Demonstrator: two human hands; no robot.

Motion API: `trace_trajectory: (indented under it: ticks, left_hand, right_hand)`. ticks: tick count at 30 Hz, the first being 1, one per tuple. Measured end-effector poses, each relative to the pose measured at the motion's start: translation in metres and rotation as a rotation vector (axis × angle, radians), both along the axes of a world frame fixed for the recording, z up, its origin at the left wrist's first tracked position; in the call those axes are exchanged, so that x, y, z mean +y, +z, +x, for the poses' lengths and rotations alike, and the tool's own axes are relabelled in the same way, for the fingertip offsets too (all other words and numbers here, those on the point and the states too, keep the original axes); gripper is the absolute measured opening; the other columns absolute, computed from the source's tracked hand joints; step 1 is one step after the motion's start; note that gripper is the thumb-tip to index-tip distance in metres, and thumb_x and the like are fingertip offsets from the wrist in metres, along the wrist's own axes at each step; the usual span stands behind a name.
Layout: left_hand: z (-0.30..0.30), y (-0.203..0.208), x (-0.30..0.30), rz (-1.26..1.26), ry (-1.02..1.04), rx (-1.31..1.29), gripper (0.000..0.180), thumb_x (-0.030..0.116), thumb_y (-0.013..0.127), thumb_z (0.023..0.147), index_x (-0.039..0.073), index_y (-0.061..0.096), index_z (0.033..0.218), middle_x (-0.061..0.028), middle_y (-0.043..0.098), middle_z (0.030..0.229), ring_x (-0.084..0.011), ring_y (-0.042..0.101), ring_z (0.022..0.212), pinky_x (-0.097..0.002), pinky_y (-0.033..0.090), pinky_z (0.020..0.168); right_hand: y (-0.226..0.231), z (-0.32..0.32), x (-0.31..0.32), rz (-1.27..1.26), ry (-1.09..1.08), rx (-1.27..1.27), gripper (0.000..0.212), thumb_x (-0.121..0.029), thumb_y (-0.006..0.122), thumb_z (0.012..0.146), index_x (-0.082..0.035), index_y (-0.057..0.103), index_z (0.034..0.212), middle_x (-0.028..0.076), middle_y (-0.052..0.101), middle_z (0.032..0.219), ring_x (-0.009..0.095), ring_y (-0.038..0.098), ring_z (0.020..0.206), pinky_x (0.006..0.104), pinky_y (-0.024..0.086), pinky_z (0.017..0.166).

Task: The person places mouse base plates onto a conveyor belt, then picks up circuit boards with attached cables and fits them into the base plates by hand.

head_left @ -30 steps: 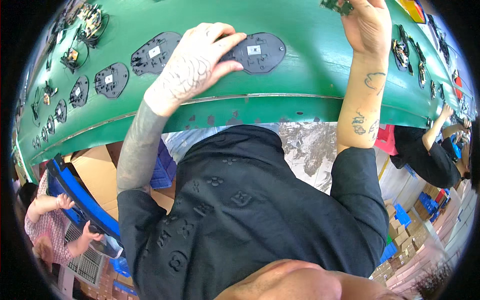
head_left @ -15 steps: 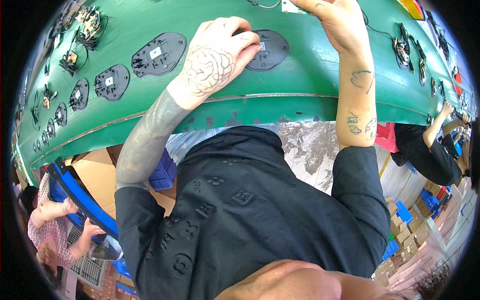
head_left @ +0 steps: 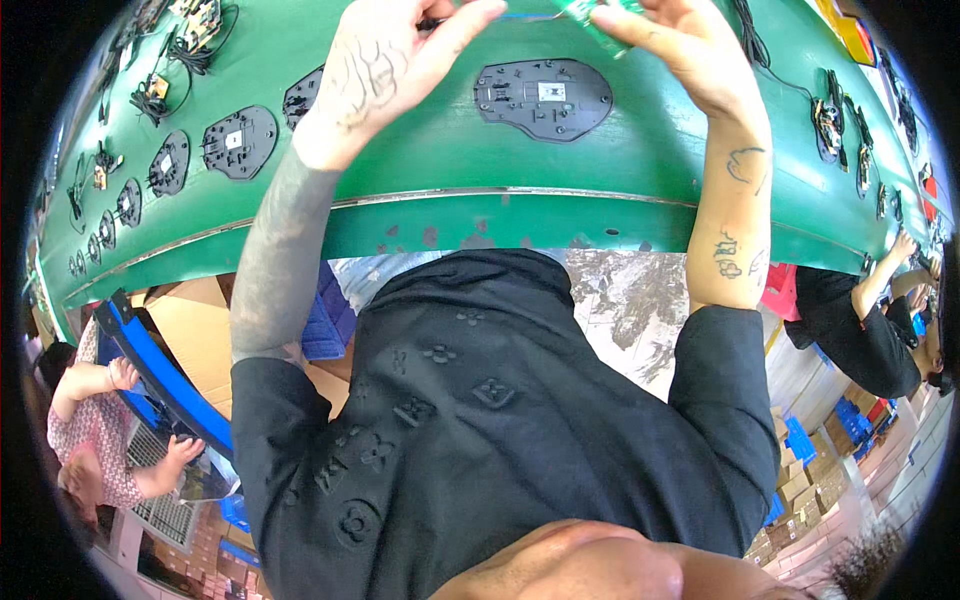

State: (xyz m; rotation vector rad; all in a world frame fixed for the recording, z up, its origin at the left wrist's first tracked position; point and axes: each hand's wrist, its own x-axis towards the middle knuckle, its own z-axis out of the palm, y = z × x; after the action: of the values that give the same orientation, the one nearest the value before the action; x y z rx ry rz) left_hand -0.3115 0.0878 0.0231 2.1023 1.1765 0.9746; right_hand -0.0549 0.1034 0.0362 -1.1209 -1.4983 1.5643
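My right hand (head_left: 690, 50) is closed on the edge of a green circuit board (head_left: 592, 28) near the top of the view. My left hand (head_left: 385, 75) is to its left, with thumb and fingers pinched together on a wire lead. Thin coloured wires (head_left: 530, 16) run from the left fingertips to the board. A bit of black cable (head_left: 428, 23) shows between the left fingers; the rest is hidden. Below and between the hands, a black plastic base plate (head_left: 545, 98) with a pale square label lies flat on the green work surface (head_left: 430, 165), untouched.
More black base plates (head_left: 240, 142) lie in a row to the left, one partly behind my left hand. Cable bundles with small boards (head_left: 195, 35) lie at the far left and right (head_left: 828, 115). A person in black (head_left: 850, 330) is at the right, another person (head_left: 100, 430) at the lower left.
My left hand has left the base plate, moved up and left, and now pinches the wire lead. The board has tilted in my right hand. Plates and bundles appear shifted right.
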Motion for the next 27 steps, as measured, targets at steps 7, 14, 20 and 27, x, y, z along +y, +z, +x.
trace_trajectory:
  ticks: [7,14,20,27]
  left_hand:
    - [-0.004,-0.021,-0.032,0.081,-0.004,0.15,0.012,0.013,0.071,0.087,0.005,0.062,0.089,-0.0066,0.056,0.082,-0.0161,0.05,0.06,-0.0291,0.042,0.055]
    - [-0.004,-0.028,-0.035,0.197,-0.067,0.348,0.009,0.016,0.069,0.082,0.012,0.061,0.083,-0.0032,0.055,0.081,-0.0208,0.06,0.077,-0.0364,0.048,0.071]
    - [-0.005,-0.012,-0.031,0.138,-0.071,0.548,0.011,0.021,0.07,0.085,0.014,0.067,0.092,-0.0015,0.058,0.091,-0.0208,0.059,0.09,-0.04,0.041,0.086]
    - [-0.011,-0.008,-0.016,0.059,-0.25,0.408,0.024,0.019,0.067,0.08,0.014,0.068,0.104,-0.0056,0.054,0.095,-0.0248,0.054,0.094,-0.0386,0.037,0.086]
  right_hand:
    - [-0.012,-0.011,0.001,-0.04,0.103,-0.21,0.042,0.002,0.065,0.088,0.002,0.055,0.129,0.006,0.066,0.113,0.011,0.059,0.1,0.0259,0.049,0.089]
    - [-0.011,-0.016,-0.003,0.005,0.123,-0.383,0.042,-0.004,0.066,0.084,0.003,0.058,0.125,0.008,0.066,0.11,0.013,0.059,0.098,0.0279,0.049,0.088]
    - [-0.007,-0.025,-0.01,0.32,-0.05,-0.565,0.037,-0.006,0.07,0.082,-0.001,0.063,0.119,0.014,0.072,0.096,0.019,0.068,0.087,0.0307,0.053,0.081]
    - [0.02,-0.026,-0.014,0.324,-0.057,-0.615,0.031,-0.007,0.079,0.078,0.001,0.069,0.106,0.011,0.074,0.089,0.012,0.066,0.077,0.027,0.054,0.072]
